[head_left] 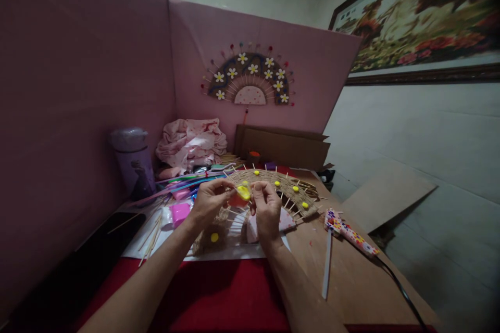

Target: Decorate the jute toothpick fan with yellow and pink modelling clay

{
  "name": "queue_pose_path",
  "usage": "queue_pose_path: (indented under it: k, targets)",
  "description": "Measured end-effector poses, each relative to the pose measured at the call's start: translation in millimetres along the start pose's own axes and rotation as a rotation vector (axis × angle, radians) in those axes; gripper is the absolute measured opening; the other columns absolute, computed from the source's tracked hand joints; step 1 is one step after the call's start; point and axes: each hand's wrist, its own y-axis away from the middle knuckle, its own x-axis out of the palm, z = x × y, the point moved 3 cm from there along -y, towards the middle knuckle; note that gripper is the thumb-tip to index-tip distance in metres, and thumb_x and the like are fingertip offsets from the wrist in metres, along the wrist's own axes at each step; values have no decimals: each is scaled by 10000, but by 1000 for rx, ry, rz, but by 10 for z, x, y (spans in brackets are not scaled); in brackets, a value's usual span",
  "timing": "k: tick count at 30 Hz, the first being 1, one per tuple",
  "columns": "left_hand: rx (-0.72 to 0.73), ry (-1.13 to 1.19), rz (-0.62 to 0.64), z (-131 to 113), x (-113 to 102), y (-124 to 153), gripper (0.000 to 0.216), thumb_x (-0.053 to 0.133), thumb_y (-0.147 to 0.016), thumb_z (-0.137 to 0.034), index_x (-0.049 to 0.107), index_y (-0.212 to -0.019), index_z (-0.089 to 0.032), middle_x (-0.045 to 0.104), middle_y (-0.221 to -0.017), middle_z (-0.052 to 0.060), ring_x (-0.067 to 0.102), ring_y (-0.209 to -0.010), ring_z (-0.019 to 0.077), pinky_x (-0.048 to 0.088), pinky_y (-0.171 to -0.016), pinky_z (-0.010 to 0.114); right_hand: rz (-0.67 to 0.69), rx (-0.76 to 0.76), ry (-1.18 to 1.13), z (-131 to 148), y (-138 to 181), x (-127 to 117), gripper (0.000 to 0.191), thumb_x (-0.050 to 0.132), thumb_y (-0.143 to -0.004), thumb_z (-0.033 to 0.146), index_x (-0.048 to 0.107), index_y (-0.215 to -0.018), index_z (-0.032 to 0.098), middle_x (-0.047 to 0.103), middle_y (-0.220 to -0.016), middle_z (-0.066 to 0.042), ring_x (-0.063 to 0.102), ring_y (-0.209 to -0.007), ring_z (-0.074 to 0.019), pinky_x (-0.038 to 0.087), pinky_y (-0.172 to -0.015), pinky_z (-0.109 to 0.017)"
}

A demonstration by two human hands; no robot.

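My left hand (209, 201) and my right hand (266, 206) meet above a woven, fan-shaped craft (291, 188) lying on the table. Both pinch a small lump of yellow clay (244, 192) between their fingertips. The fan is made of tan cord wound over wooden sticks and carries several small yellow dots. One more yellow dot (214, 237) lies on the woven part below my left wrist. A pink half-round piece (284, 221) shows under my right hand.
A patterned glue gun (348, 231) with its black cord lies right of the fan. Pink clay packs (179, 212), loose sticks and coloured tubes lie left. A lilac bottle (133, 162), crumpled cloth (191, 141), cardboard sheets and a finished flowered fan (250, 79) on the pink board stand behind.
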Motion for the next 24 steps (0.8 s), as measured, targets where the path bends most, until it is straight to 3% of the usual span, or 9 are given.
queue_pose_path:
  k: [4,9,12,17,24]
  targets:
    - [-13,46,-53,-37,-33,20,241,808,-628,-327,668,-694,-143,602,-572,-20,500,-471,75,381,-425,183,87,-36,52,-20,11,36,326,691,-777,403,633,-1000,173,624,-796,-16,545,-641,-124,460,-549,-238]
    - [-10,39,-46,-25,-47,12,249,782,-650,-338,636,-705,-144,579,-581,-31,481,-474,73,385,-445,191,156,140,-74,-44,-7,80,295,750,-675,394,643,-838,173,623,-659,17,477,-477,-92,376,-392,-207]
    - [18,27,-41,-1,-45,8,254,777,-655,-337,626,-713,-141,599,-628,-13,534,-533,95,430,-498,209,146,193,-128,-51,-32,64,304,779,-640,404,647,-762,159,603,-597,32,448,-426,-73,355,-377,-202]
    - [41,-17,-14,33,-32,-7,235,771,-660,-335,655,-731,-143,612,-649,0,550,-575,113,447,-533,224,86,179,-91,-74,-57,10,259,778,-644,381,667,-684,150,566,-493,43,451,-400,-79,359,-414,-215]
    - [147,-150,24,-30,-21,-27,177,732,-696,-312,699,-695,-138,625,-662,17,529,-608,114,432,-562,226,68,96,6,-41,-17,28,209,736,-672,352,672,-667,152,578,-564,23,461,-484,-95,391,-478,-233]
